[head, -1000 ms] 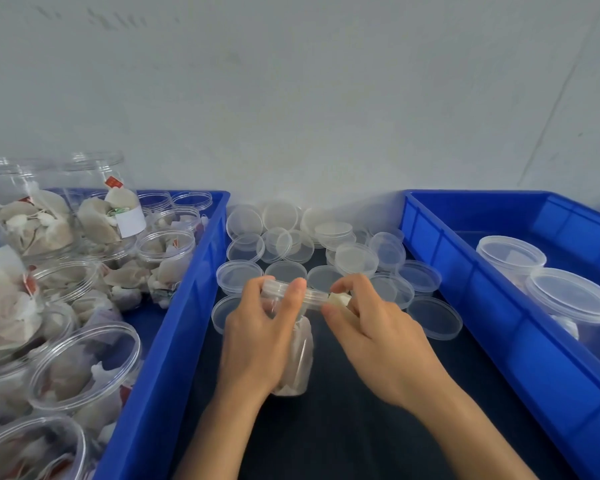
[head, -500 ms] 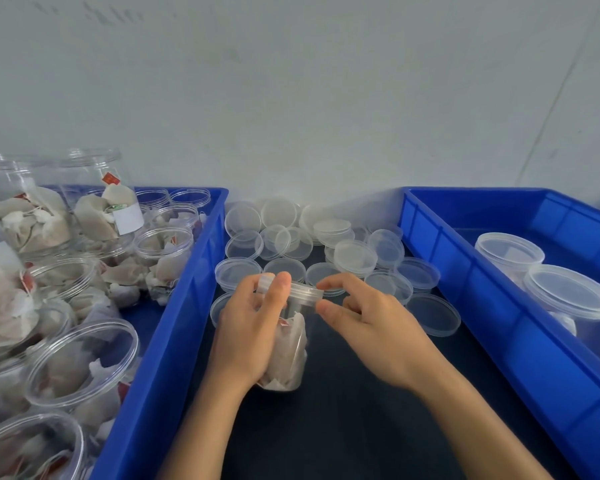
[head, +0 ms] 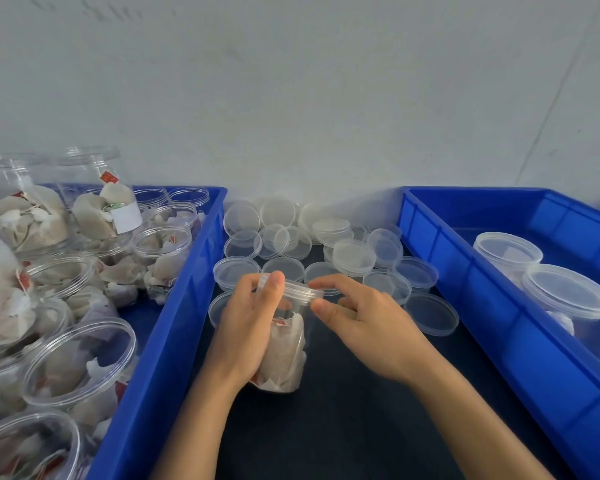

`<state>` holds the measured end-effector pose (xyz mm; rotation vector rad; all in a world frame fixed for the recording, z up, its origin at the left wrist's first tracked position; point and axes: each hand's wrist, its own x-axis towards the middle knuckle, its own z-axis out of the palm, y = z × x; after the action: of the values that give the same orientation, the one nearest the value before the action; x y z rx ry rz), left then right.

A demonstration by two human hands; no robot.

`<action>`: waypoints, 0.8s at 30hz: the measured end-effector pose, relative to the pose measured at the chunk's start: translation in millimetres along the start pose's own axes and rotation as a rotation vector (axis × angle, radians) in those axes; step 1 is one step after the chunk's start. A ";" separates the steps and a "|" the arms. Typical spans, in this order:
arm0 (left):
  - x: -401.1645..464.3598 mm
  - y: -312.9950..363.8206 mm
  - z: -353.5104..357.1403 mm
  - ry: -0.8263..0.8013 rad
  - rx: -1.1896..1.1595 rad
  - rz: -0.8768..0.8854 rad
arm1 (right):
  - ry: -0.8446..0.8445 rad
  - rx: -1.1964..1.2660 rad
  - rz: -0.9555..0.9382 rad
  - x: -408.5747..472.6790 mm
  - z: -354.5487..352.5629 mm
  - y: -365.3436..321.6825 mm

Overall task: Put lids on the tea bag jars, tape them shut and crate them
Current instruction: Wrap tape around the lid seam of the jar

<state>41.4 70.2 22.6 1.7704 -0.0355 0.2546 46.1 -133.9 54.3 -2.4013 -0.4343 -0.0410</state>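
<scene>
One jar [head: 284, 348] of tea bags stands on the dark table [head: 343, 427] between the two blue crates, its clear lid [head: 300, 289] already seated on the mouth. The left hand [head: 248, 327] wraps round the jar's side, thumb up at the lid's rim, likely to keep the light plastic from turning or tipping while the seam is sealed. The right hand [head: 364, 317] reaches in with thumb and forefinger at the lid's edge; whether they pinch tape I cannot tell, nothing clear shows there. Just behind, loose lids [head: 354, 254] lie heaped within easy reach of both hands. The left crate [head: 194, 271] holds open, unlidded jars [head: 80, 362] waiting their turn; the right crate [head: 465, 289] holds lidded jars [head: 565, 292], so finished ones probably go there.
</scene>
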 end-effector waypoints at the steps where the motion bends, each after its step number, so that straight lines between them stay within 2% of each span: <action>1: -1.0 -0.1 0.0 0.001 -0.006 -0.009 | 0.007 -0.004 0.004 0.5 -0.3 -1.3; 4: -6.5 0.4 2.0 0.040 0.044 -0.004 | 0.033 -0.017 0.022 -0.1 -2.2 -4.5; 7: -12.0 5.9 2.9 0.161 0.274 0.089 | 0.062 -0.064 0.027 -1.6 -2.8 -7.6; 9: -15.7 11.0 8.1 0.181 0.407 0.123 | 0.090 -0.115 0.025 -0.6 -1.9 -9.1; 13: -19.7 12.0 19.6 0.189 0.355 0.054 | 0.098 -0.168 0.000 -1.0 1.5 -13.3; 19: -8.5 14.0 9.2 0.209 0.307 -0.036 | 0.025 0.139 0.020 -6.9 -3.9 -6.1; 24: -3.7 13.6 6.2 0.196 0.306 -0.041 | 0.112 -0.027 -0.057 -7.8 0.5 -4.2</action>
<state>36.6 60.9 33.7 2.0384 0.1893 0.4210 37.4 -132.9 55.4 -2.3988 -0.4526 -0.2069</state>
